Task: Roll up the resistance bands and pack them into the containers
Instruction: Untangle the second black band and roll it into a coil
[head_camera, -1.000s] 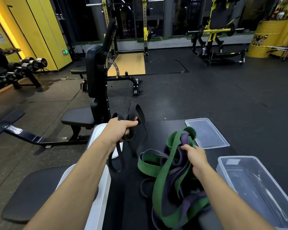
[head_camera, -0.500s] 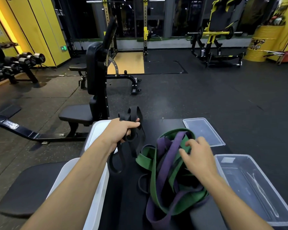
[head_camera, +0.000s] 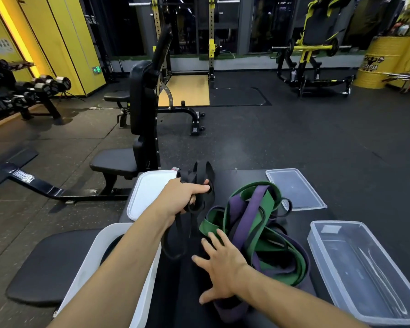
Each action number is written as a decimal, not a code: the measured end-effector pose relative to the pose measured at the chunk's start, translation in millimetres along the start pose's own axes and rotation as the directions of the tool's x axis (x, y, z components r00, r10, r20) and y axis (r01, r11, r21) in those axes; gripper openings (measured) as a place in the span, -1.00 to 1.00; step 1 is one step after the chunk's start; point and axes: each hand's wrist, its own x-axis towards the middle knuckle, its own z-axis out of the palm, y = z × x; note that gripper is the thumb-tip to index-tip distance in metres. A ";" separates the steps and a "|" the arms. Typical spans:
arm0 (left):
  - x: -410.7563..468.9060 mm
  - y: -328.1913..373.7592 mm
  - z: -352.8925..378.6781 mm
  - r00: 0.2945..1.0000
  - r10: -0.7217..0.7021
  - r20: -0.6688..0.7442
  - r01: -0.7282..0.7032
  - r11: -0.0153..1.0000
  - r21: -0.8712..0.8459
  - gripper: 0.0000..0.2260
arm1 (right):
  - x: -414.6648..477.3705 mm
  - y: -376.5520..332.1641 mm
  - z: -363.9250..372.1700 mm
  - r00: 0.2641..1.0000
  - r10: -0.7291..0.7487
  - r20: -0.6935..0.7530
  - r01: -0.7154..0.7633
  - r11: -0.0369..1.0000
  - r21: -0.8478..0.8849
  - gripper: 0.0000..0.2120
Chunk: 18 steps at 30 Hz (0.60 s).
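My left hand [head_camera: 182, 197] grips a bunch of black resistance bands [head_camera: 198, 179]; loops stick up above the fist and hang below it over the black table [head_camera: 242, 176]. A tangled heap of green bands [head_camera: 268, 200] and purple bands [head_camera: 251, 209] lies in the middle of the table. My right hand [head_camera: 219, 263] is spread flat with straight fingers at the heap's near left edge, holding nothing. A clear empty container [head_camera: 369, 301] stands at the right. A white container [head_camera: 92, 261] sits at the left under my left forearm.
A clear lid [head_camera: 296, 190] lies at the table's far right and a white lid [head_camera: 147, 192] at the far left. A black weight bench [head_camera: 142, 110] stands just beyond the table. A padded seat [head_camera: 50, 266] is at the lower left. Dumbbells and gym machines line the room.
My right hand has let go of the green and purple bands and moved toward me and left, now spread flat. The left hand keeps its grip on the black bands.
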 end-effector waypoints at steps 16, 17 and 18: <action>5.7 -19.8 -3.2 0.998 -0.061 0.014 0.060 0.998 0.009 -0.86 | 10.0 77.7 4.8 0.872 0.477 -0.109 -0.469 0.879 0.089 -0.42; 5.1 -20.8 -3.3 0.998 -0.065 0.017 0.065 0.998 0.015 -0.86 | 10.5 80.2 8.3 0.865 0.487 -0.120 -0.476 0.873 0.109 -0.45; 4.7 -22.0 -3.1 0.997 -0.069 0.021 0.069 0.998 0.011 -0.86 | 11.3 81.5 11.4 0.862 0.491 -0.127 -0.477 0.870 0.121 -0.48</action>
